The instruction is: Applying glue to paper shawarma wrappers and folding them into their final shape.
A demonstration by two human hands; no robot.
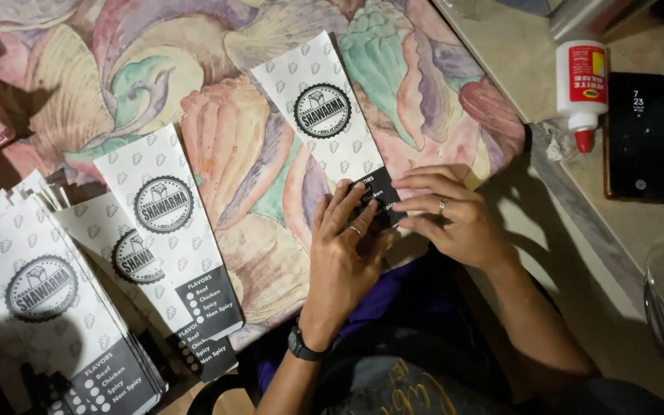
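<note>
- We see our left hand (345,250) lying flat, fingers spread, on the dark lower end of a long white paper sleeve (323,115) with a round black stamp printed on it.
- Our right hand (451,219) comes in from 3 o'clock, its fingertips (403,184) pressing the same dark end from the other side.
- Neither grip is closed round the sleeve: both hands are open and press it down against the cloth, touching it without lifting it.
- The sleeve lies near the middle of the view, running from the hands up towards 11 o'clock, on a worktop cloth (217,138) patterned with large pastel shells.
- A ring shows on one finger of each hand, and a dark wristwatch (301,346) sits on the left wrist.
- At 9 o'clock from the hands, two more of the same sleeves (164,230) lie overlapped on the cloth, well apart from the hands.
- Further out at 8 o'clock a thicker stack of sleeves (36,296) fans out at the left edge.
- At 2 o'clock a white glue bottle (582,84) with a red label lies with its red tip pointing towards us, on a pale ledge.
- Just beside it at 3 o'clock lies a black phone (638,134), screen up.
</note>
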